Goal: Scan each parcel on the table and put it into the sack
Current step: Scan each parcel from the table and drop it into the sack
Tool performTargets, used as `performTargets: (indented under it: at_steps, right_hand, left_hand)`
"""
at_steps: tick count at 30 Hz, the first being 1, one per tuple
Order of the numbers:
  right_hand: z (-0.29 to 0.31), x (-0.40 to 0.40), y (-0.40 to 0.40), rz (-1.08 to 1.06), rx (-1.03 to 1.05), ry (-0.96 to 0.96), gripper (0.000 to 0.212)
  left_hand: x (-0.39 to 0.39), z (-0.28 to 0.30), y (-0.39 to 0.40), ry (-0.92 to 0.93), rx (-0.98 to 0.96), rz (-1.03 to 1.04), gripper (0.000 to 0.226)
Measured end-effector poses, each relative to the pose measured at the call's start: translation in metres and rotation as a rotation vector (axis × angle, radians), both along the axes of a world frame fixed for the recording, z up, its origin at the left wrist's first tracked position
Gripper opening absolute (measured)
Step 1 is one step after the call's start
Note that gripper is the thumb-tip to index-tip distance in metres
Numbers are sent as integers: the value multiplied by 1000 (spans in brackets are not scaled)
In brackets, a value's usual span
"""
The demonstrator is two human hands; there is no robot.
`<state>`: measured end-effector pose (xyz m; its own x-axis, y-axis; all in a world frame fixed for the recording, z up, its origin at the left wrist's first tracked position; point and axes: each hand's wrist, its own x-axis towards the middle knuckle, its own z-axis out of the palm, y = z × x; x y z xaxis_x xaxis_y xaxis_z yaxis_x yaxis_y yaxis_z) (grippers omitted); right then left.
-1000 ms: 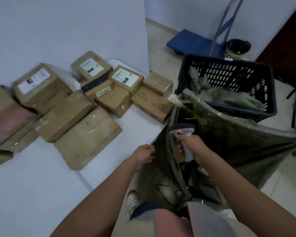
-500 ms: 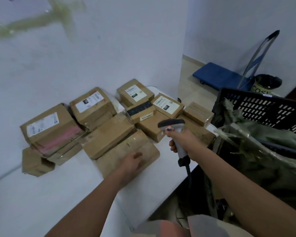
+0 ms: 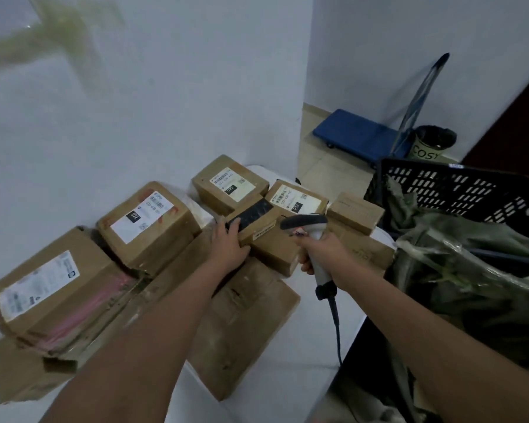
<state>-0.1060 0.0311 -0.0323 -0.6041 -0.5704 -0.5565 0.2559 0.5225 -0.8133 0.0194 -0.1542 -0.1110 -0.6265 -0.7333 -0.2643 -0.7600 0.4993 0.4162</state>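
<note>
At frame centre, the left hand (image 3: 229,242) grasps the near end of a small parcel with a black strip (image 3: 258,219), which lies atop other cartons on the white tabletop (image 3: 287,370). The right hand (image 3: 321,251) grips the scanner (image 3: 307,228) just beside it. The green sack (image 3: 471,279) hangs at right.

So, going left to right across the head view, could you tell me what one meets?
Pink-taped parcel → left hand → scanner in the right hand → sack.
</note>
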Motion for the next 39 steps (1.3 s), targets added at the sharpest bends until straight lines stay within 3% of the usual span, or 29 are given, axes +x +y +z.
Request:
performTargets:
  at_steps: [5,12,15,20,22,27,35,39]
  right_hand:
    - [-10,-3,1,-78,44,-18,24]
    - [-24,-3,19,-181,77,-47,24]
    - [-28,1,20,-207,56,-60,24]
    - [-26,18,19,-190,24,-75,21]
    - [-25,26,19,-160,28,-62,22]
    - [-23,50,25,-110,-3,-96,26]
    - [-24,81,49,-75,1,-129,27]
    - [-27,87,59,-81,22,-134,28]
  left_hand:
    - [-28,-15,-29,-95,33,-15,95]
    - [-31,-27,-29,81,108,-20,93]
    - [-17,-15,-9,316,403,96,78]
    - [43,8,29,619,1261,506,51]
    - [70,4,40,682,1442,613,52]
    - [119,-9,74,655,1542,810,62]
    - [156,-22,104,546,1464,907,75]
    - [157,-19,109,535,1351,901,59]
